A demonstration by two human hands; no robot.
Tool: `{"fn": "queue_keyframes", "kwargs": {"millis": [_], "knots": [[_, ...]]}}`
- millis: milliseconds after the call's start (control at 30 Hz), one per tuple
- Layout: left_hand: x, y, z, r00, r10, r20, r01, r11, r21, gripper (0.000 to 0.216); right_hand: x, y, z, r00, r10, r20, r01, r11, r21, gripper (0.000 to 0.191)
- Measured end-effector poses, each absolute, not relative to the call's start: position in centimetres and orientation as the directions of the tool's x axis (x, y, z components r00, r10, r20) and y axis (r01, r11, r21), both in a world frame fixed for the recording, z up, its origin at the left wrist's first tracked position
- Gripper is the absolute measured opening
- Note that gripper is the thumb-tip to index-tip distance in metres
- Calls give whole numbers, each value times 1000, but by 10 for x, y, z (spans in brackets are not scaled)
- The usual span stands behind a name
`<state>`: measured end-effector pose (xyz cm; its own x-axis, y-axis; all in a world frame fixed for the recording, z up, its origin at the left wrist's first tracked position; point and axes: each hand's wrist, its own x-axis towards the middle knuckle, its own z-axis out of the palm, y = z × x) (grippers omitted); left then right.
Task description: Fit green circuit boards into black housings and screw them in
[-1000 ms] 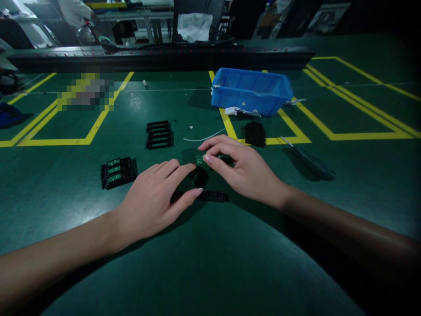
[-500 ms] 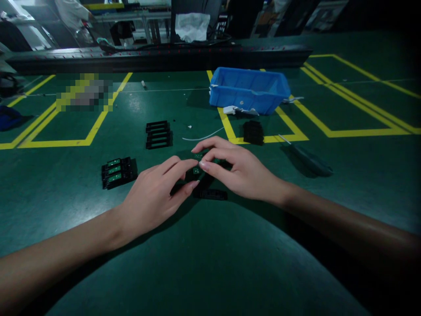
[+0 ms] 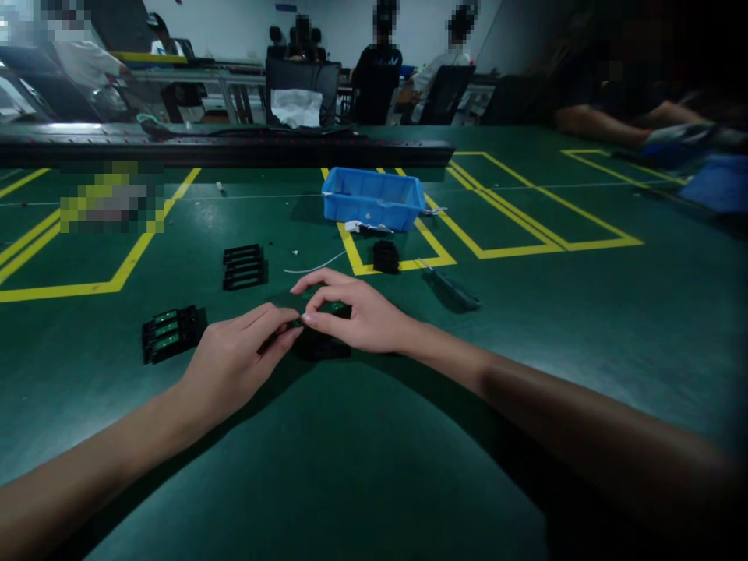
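Head cam: the view has tipped up since a second ago, and the two hands have closed in on each other. The left hand (image 3: 234, 358) was lying flat on the bench (image 3: 362, 467). Now its thumb and forefinger pinch the end of the black housing (image 3: 321, 348). The right hand (image 3: 359, 318) is arched, its fingers curled tight on the little green board (image 3: 333, 308) right over that housing. Looks to me like the board is getting seated. Both forearms are stretched forward, low over the bench, with the fingertips touching.
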<state>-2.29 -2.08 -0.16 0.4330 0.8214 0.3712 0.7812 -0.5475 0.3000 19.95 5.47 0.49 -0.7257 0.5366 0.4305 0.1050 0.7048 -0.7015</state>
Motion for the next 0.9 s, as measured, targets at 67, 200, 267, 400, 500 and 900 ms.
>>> {"fn": "queue_keyframes", "kwargs": {"millis": [67, 200, 267, 400, 500, 900], "knots": [[-22, -21, -2, 418, 824, 381, 781, -541, 313, 19, 200, 54, 5, -720, 542, 433, 96, 696, -711, 9], [-20, -21, -3, 393, 823, 411, 779, -535, 326, 21, 198, 54, 5, -666, 592, 455, 80, 663, -745, 10], [-19, -21, -2, 378, 822, 426, 784, -529, 324, 24, 197, 55, 3, -617, 633, 468, 79, 642, -763, 9], [-19, -25, 3, 415, 795, 443, 770, -566, 294, 28, 196, 59, -2, -508, 715, 481, 76, 593, -801, 15], [-18, -29, 6, 484, 755, 442, 744, -621, 248, 34, 196, 61, -4, -453, 745, 489, 78, 580, -811, 17], [-3, -51, 10, 540, 771, 337, 766, -616, 182, 49, 201, 45, -8, -236, 816, 528, 172, 570, -803, 16]]}}
